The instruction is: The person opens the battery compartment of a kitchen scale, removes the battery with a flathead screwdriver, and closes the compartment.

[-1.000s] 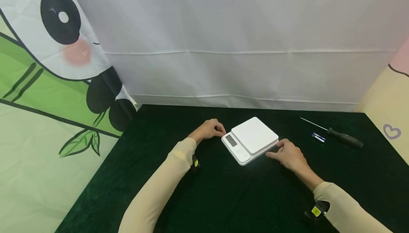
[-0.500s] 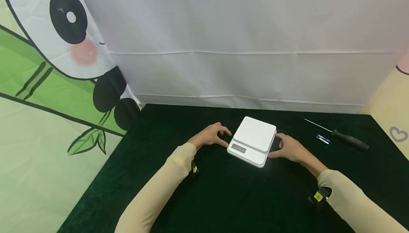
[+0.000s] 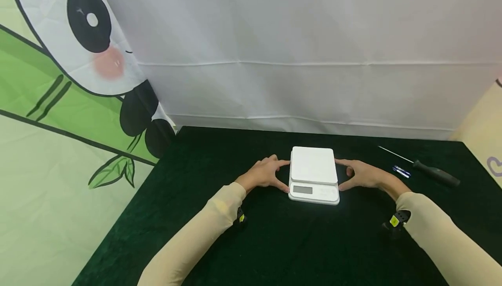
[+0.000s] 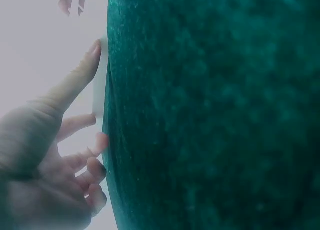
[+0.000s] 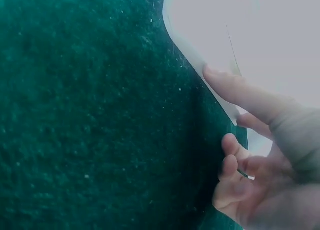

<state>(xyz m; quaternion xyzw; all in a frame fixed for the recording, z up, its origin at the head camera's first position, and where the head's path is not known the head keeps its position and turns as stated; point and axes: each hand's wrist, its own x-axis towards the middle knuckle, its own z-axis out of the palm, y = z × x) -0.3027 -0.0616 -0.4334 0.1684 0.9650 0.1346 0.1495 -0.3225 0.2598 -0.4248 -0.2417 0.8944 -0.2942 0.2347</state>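
A white digital kitchen scale (image 3: 313, 166) lies flat on the dark green cloth in the head view, its small grey display (image 3: 303, 189) on the near side. At its left edge, my left hand (image 3: 263, 173) touches the side with extended thumb and index finger. My right hand (image 3: 364, 175) does likewise at the right edge. In the left wrist view the thumb (image 4: 82, 75) lies along the scale's rim, the other fingers loosely bent. The right wrist view has the thumb (image 5: 245, 92) against the scale's white side (image 5: 192, 50).
Right of the right hand lie a small blue-and-silver cylinder (image 3: 401, 171), like a battery, and a screwdriver (image 3: 437, 174) with a dark handle. A white cloth backdrop (image 3: 274, 98) hangs behind the table, and a printed panda sheet (image 3: 129, 85) covers the left side.
The scale has turned from a slant until it sits nearly square, display towards me. Both hands moved with its edges, and the left thumb and index finger have spread along its side.
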